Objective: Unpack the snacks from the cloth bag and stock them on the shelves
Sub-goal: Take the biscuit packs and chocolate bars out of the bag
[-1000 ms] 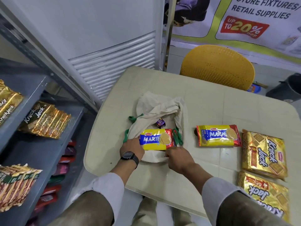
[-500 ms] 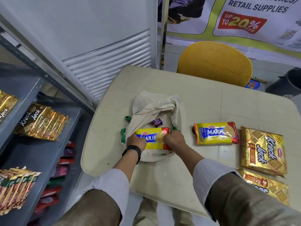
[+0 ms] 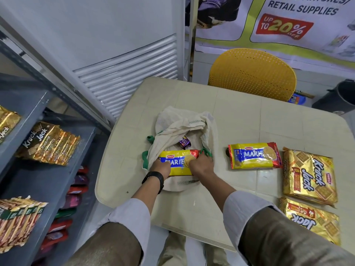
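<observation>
A cream cloth bag (image 3: 178,121) with green handles lies open on the beige table (image 3: 240,116). A yellow Marie biscuit pack (image 3: 177,163) lies across the bag's mouth. My left hand (image 3: 160,167) grips its left end and my right hand (image 3: 201,164) grips its right end. A small purple snack (image 3: 184,141) sits deeper inside the bag. On the table to the right lie a second Marie pack (image 3: 253,155) and two gold Krack Jack packs (image 3: 309,175) (image 3: 315,221). Grey shelves (image 3: 38,181) stand at the left.
The shelves hold gold Krack Jack packs (image 3: 50,144), a row of brown packs (image 3: 19,219) and red and purple packs (image 3: 75,191) lower down. A yellow chair (image 3: 251,72) stands behind the table, a dark bin (image 3: 340,96) at the far right.
Both hands moved forward onto the Marie pack at the bag's mouth and closed on its ends. My right hand came up from the table in front of the bag.
</observation>
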`<action>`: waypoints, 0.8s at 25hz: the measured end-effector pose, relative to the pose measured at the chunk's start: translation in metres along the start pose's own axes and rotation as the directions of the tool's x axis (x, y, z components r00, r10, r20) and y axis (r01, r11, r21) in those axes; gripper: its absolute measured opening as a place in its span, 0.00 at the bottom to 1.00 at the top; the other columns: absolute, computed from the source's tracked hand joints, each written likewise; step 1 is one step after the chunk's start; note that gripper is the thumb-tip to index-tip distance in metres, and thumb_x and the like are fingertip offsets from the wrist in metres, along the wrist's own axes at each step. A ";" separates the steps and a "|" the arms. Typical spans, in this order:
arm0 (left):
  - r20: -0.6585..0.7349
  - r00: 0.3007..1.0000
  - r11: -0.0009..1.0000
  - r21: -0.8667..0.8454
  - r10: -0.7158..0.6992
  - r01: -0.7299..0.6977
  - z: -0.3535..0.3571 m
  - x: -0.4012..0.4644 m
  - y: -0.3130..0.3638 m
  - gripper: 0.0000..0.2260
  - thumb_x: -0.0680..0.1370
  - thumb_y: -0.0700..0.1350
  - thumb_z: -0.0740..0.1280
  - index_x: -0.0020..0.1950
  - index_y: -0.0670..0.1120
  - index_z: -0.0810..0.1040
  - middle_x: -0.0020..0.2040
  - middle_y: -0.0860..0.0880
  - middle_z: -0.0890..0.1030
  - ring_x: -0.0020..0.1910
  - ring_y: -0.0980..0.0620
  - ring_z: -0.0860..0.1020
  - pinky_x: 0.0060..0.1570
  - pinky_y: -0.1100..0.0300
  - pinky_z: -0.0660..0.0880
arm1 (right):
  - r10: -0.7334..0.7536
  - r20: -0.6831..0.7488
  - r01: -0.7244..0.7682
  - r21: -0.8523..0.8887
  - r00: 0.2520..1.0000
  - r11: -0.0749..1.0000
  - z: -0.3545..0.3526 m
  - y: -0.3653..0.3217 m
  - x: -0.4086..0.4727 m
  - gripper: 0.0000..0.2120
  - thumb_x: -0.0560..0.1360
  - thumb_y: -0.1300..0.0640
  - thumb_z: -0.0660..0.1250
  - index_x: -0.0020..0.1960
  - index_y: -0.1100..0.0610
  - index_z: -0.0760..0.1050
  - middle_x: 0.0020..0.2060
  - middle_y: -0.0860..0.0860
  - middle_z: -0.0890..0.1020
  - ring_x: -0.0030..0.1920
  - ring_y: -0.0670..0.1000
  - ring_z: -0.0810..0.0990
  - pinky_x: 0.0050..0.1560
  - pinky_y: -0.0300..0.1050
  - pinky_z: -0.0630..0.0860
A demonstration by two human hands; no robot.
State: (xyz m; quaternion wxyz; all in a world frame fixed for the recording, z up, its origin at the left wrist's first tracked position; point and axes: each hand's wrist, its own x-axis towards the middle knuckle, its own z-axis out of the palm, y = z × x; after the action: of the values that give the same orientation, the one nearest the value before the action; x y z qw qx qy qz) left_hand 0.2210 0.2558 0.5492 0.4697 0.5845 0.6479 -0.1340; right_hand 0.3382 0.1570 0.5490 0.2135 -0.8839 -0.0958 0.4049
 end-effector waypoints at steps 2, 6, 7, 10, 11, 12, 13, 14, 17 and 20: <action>-0.019 0.998 0.998 -0.017 0.059 -0.059 -0.005 -0.010 0.002 0.18 0.83 0.48 0.60 0.69 0.40 0.74 0.67 0.39 0.79 0.64 0.38 0.77 0.65 0.50 0.73 | 0.005 -0.017 -0.003 0.133 1.000 0.991 -0.004 0.000 -0.004 0.22 0.76 0.56 0.65 0.68 0.60 0.75 0.66 0.61 0.76 0.65 0.64 0.77 0.66 0.58 0.77; -0.080 0.956 0.958 -0.021 0.284 -0.286 -0.020 -0.040 0.020 0.19 0.83 0.47 0.60 0.74 0.46 0.69 0.69 0.44 0.77 0.66 0.39 0.76 0.67 0.48 0.72 | -0.078 -0.184 0.147 0.398 0.980 0.906 -0.017 -0.001 -0.016 0.15 0.77 0.58 0.67 0.63 0.59 0.79 0.59 0.58 0.81 0.56 0.61 0.82 0.56 0.50 0.82; -0.099 0.940 0.942 -0.042 0.327 -0.332 -0.025 -0.048 0.026 0.21 0.83 0.47 0.60 0.76 0.48 0.66 0.70 0.45 0.76 0.67 0.40 0.75 0.68 0.47 0.72 | -0.110 -0.218 0.201 0.458 0.970 0.866 -0.021 -0.005 -0.020 0.12 0.77 0.59 0.68 0.60 0.58 0.81 0.55 0.56 0.83 0.53 0.59 0.83 0.51 0.47 0.83; -0.156 0.912 0.918 -0.063 0.378 -0.392 -0.042 -0.069 0.049 0.24 0.83 0.48 0.59 0.80 0.51 0.61 0.72 0.46 0.76 0.67 0.39 0.75 0.67 0.46 0.72 | -0.190 -0.243 0.295 0.536 0.951 0.791 -0.038 -0.029 -0.027 0.18 0.77 0.64 0.65 0.66 0.56 0.79 0.59 0.58 0.83 0.59 0.58 0.82 0.60 0.57 0.81; -0.176 0.900 0.908 -0.063 0.399 -0.415 -0.049 -0.076 0.055 0.25 0.83 0.48 0.59 0.81 0.52 0.59 0.72 0.46 0.76 0.67 0.39 0.75 0.67 0.46 0.72 | -0.209 -0.249 0.315 0.543 0.946 0.779 -0.044 -0.038 -0.029 0.21 0.77 0.65 0.64 0.69 0.55 0.78 0.62 0.59 0.80 0.62 0.58 0.81 0.63 0.59 0.79; -0.199 0.879 0.889 -0.065 0.433 -0.452 -0.056 -0.082 0.063 0.26 0.83 0.48 0.60 0.81 0.53 0.58 0.72 0.46 0.76 0.67 0.39 0.75 0.67 0.45 0.72 | -0.227 -0.267 0.341 0.543 0.936 0.767 -0.051 -0.047 -0.030 0.23 0.77 0.66 0.64 0.71 0.55 0.76 0.64 0.59 0.79 0.64 0.59 0.80 0.65 0.60 0.78; -0.221 0.853 0.864 -0.072 0.473 -0.498 -0.062 -0.088 0.070 0.27 0.83 0.48 0.60 0.82 0.53 0.57 0.72 0.47 0.76 0.66 0.40 0.76 0.67 0.45 0.73 | -0.242 -0.295 0.370 0.536 0.924 0.759 -0.058 -0.055 -0.033 0.25 0.76 0.67 0.64 0.71 0.54 0.76 0.64 0.58 0.78 0.64 0.58 0.79 0.65 0.60 0.78; -0.238 0.827 0.838 -0.084 0.509 -0.539 -0.066 -0.093 0.078 0.28 0.83 0.48 0.61 0.82 0.53 0.57 0.72 0.48 0.76 0.66 0.41 0.76 0.66 0.45 0.73 | -0.249 -0.331 0.397 0.527 0.910 0.752 -0.065 -0.061 -0.037 0.26 0.75 0.67 0.64 0.71 0.54 0.76 0.64 0.57 0.77 0.63 0.57 0.79 0.66 0.60 0.77; -0.202 0.786 0.780 -0.128 0.584 -0.613 -0.060 -0.109 0.099 0.30 0.81 0.46 0.63 0.82 0.52 0.57 0.72 0.49 0.75 0.68 0.44 0.75 0.68 0.45 0.73 | -0.190 -0.465 0.439 0.516 0.865 0.736 -0.091 -0.054 -0.053 0.25 0.76 0.62 0.66 0.73 0.51 0.73 0.61 0.50 0.72 0.63 0.54 0.77 0.68 0.53 0.75; -0.092 0.774 0.762 -0.138 0.627 -0.633 -0.024 -0.129 0.112 0.32 0.81 0.45 0.64 0.83 0.52 0.55 0.76 0.50 0.71 0.72 0.43 0.72 0.69 0.45 0.71 | -0.081 -0.535 0.400 0.515 0.841 0.758 -0.116 -0.013 -0.067 0.25 0.78 0.59 0.68 0.75 0.53 0.71 0.60 0.48 0.70 0.64 0.54 0.77 0.67 0.53 0.76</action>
State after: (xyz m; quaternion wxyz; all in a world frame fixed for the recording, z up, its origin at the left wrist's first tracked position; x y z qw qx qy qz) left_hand 0.2934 0.2233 0.7021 0.5196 0.7308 0.4321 0.0962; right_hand 0.3820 0.1108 0.6671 0.5546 -0.8185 -0.0212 0.1487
